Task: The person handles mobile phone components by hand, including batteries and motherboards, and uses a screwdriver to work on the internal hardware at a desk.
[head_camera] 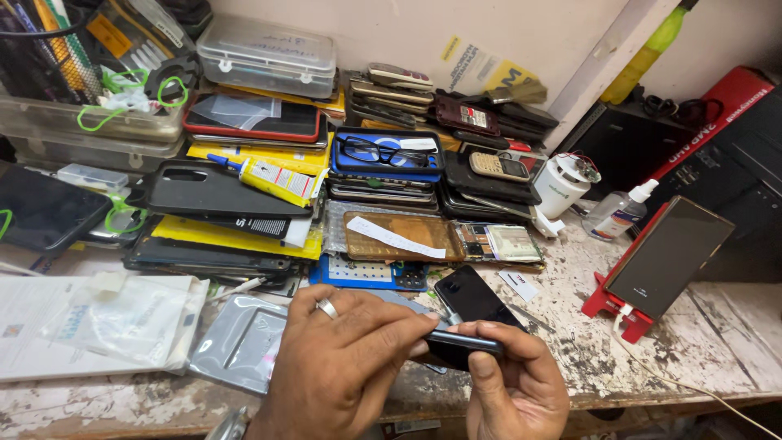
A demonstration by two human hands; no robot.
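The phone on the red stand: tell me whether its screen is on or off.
Off. The phone on the red stand leans upright with a dark, brownish blank screen showing only reflections.

Piles of phones (391, 175) and cases (212, 191) are blocking the back of the table (700, 342), while bare room is lying open beside the red stand (619, 305).

Both hands are meeting low in the head view, fingertips touching at centre. The left hand (338, 358) is lying palm-down with its back to the camera, a ring showing on one finger, fingers reaching rightward and pinching closed together. The right hand (513, 387) is coming up from below, thumb pointing up and index finger curling over the top, closing in a pinch opposite the left.
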